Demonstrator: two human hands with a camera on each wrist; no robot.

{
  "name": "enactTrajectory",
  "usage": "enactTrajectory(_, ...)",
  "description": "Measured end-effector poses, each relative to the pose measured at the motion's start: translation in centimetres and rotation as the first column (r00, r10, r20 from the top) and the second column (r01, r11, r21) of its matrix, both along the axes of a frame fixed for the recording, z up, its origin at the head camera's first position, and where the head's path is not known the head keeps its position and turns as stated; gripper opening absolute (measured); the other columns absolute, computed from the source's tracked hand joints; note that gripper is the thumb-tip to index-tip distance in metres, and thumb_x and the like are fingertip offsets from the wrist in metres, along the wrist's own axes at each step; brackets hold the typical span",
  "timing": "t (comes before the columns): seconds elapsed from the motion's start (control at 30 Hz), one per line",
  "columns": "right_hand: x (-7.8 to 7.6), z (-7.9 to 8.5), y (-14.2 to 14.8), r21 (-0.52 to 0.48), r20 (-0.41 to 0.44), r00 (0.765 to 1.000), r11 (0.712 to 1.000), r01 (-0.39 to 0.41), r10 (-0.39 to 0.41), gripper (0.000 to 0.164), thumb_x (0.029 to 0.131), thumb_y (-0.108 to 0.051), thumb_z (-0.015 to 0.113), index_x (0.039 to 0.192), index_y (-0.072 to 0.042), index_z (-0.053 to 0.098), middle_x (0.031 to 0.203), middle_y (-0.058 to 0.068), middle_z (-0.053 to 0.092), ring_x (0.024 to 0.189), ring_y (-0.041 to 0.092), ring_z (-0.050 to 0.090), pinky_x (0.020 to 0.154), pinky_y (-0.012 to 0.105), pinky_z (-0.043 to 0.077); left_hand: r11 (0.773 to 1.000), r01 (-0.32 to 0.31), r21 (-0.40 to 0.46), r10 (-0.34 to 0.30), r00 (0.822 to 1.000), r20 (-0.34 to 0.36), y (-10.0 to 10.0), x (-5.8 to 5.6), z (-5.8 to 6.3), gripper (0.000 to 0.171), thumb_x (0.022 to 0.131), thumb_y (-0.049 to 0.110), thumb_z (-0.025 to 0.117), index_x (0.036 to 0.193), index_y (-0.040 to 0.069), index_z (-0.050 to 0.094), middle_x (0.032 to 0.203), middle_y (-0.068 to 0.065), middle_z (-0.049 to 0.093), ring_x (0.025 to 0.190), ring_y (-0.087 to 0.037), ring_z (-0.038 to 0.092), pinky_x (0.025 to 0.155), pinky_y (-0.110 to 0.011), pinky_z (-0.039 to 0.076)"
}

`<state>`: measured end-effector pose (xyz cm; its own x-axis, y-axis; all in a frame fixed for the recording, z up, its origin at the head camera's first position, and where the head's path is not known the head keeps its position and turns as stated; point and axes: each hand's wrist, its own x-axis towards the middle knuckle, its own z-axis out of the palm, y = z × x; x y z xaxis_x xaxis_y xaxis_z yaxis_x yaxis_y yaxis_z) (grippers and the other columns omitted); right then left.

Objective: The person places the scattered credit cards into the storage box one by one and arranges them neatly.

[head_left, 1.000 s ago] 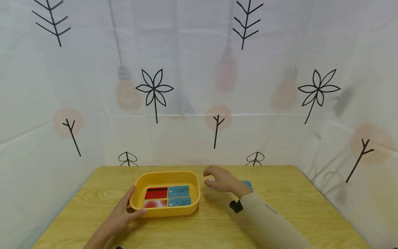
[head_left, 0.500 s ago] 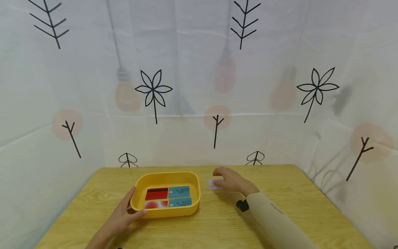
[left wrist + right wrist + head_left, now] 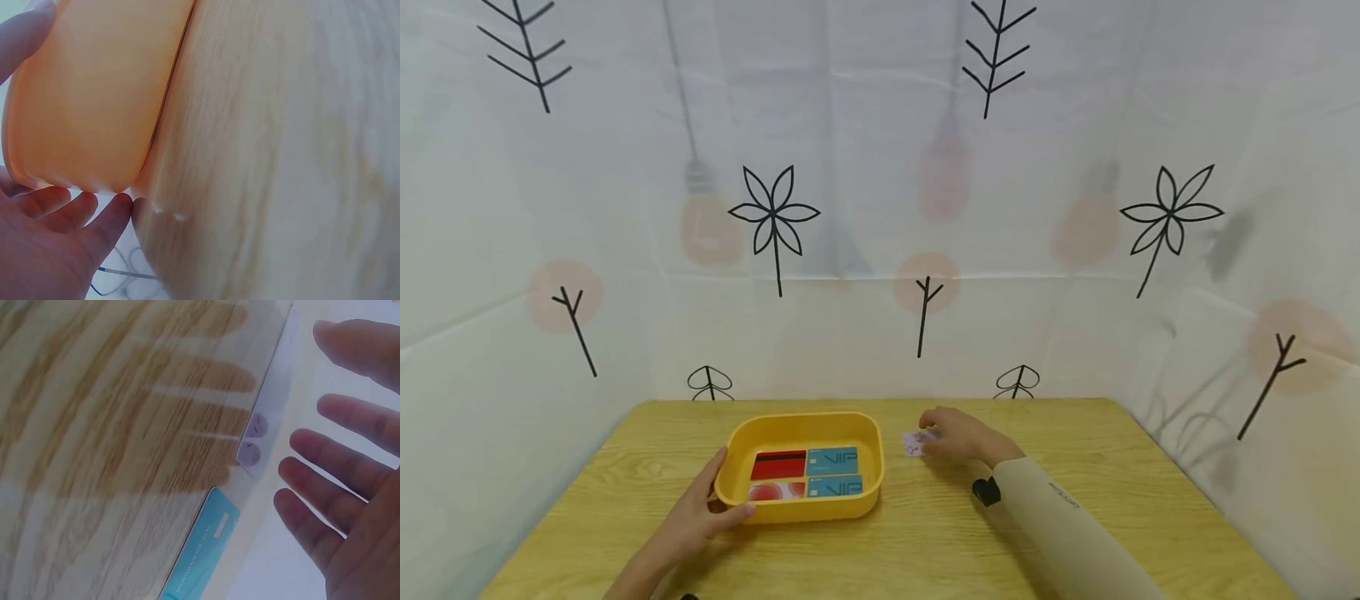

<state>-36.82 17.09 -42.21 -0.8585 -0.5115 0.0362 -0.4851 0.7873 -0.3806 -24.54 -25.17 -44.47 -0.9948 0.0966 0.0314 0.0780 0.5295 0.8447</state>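
A yellow plastic tray [image 3: 805, 509] stands on the table left of centre. My left hand [image 3: 688, 521] grips its near left corner, thumb at the front rim and fingers against the left end; the left wrist view shows several fingertips on the tray wall [image 3: 81, 100]. Inside lie a red card [image 3: 778, 464], two blue VIP cards [image 3: 832, 461] and a pink-and-white patterned card [image 3: 777, 491]. Right of the tray, my right hand [image 3: 966, 439] hovers over a pale purple card [image 3: 913, 445], fingers apart and holding nothing. A blue card [image 3: 200, 550] lies beside the purple one, hidden from the head view.
The wood-grain table [image 3: 925, 542] reaches back to a white curtain [image 3: 850, 333] printed with plants and bulbs. Curtain fabric also encloses the left and right sides.
My right hand has shifted right, away from the tray, uncovering more of the purple card and covering the blue card beside it. The left hand and tray stay in place.
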Motion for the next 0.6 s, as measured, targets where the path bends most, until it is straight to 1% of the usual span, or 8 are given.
enactTrajectory(0.03, -0.05, -0.02, 0.01, 0.006, 0.003, 1.0, 1.0, 0.001, -0.001, 0.037, 0.09, -0.021, 0.066, 0.123, -0.005, 0.059, 0.122, 0.007, 0.059, 0.117, 0.028, 0.052, 0.1, 0.048, 0.039, 1.0, 0.001, 0.004, -0.001, 1.0, -0.002, 0.01, -0.02, 0.0, 0.102, 0.083, 0.035, 0.075, 0.154, 0.005, 0.008, 0.154, -0.026, 0.018, 0.12, -0.031, 0.048, 0.098, -0.038, 0.044)
enactTrajectory(0.1, -0.19, -0.12, -0.01, 0.018, 0.008, 1.0, 1.0, 0.008, -0.008, 0.038, 0.089, -0.022, 0.066, 0.124, -0.006, 0.059, 0.122, 0.006, 0.059, 0.117, 0.027, 0.052, 0.1, 0.047, 0.04, 1.0, 0.005, 0.004, -0.005, 1.0, -0.022, 0.0, -0.05, -0.03, 0.103, 0.082, 0.035, 0.076, 0.153, 0.004, 0.009, 0.154, -0.026, 0.019, 0.123, -0.032, 0.046, 0.097, -0.034, 0.045)
enactTrajectory(0.23, -0.43, -0.29, -0.04, 0.031, 0.024, 1.0, 0.999, 0.018, -0.019, 0.04, 0.087, -0.023, 0.068, 0.123, -0.008, 0.06, 0.122, 0.006, 0.059, 0.116, 0.026, 0.052, 0.1, 0.047, 0.039, 0.999, 0.023, 0.024, -0.022, 0.998, -0.062, -0.08, -0.18, -0.17, 0.103, 0.081, 0.032, 0.077, 0.153, 0.002, 0.009, 0.152, -0.026, 0.023, 0.123, -0.033, 0.047, 0.09, -0.021, 0.045)
enactTrajectory(0.27, -0.47, -0.38, -0.04, 0.034, 0.025, 0.999, 0.999, 0.02, -0.021, 0.04, 0.086, -0.023, 0.068, 0.123, -0.008, 0.06, 0.122, 0.005, 0.059, 0.116, 0.025, 0.052, 0.1, 0.047, 0.04, 0.999, 0.026, 0.029, -0.024, 0.997, -0.068, -0.09, -0.19, -0.2, 0.103, 0.081, 0.031, 0.077, 0.153, 0.002, 0.01, 0.152, -0.026, 0.023, 0.123, -0.033, 0.048, 0.088, -0.019, 0.045)
enactTrajectory(0.5, -0.6, -0.78, -0.02, 0.063, 0.03, 0.999, 0.998, 0.025, -0.027, 0.041, 0.083, -0.022, 0.071, 0.121, -0.011, 0.061, 0.121, 0.004, 0.058, 0.113, 0.023, 0.052, 0.099, 0.045, 0.04, 0.999, 0.027, 0.031, -0.025, 0.998, -0.051, 0.03, -0.1, -0.15, 0.102, 0.083, 0.03, 0.076, 0.153, 0.002, 0.008, 0.152, -0.027, 0.021, 0.125, -0.035, 0.046, 0.092, -0.028, 0.046)
enactTrajectory(0.6, -0.59, -0.76, -0.01, 0.076, 0.034, 0.999, 0.997, 0.026, -0.029, 0.042, 0.081, -0.02, 0.072, 0.121, -0.011, 0.061, 0.122, 0.004, 0.058, 0.113, 0.023, 0.052, 0.099, 0.046, 0.04, 0.999, 0.026, 0.036, -0.025, 0.999, -0.045, 0.04, -0.08, -0.16, 0.101, 0.083, 0.029, 0.075, 0.153, 0.002, 0.008, 0.152, -0.027, 0.021, 0.124, -0.035, 0.047, 0.091, -0.028, 0.047)
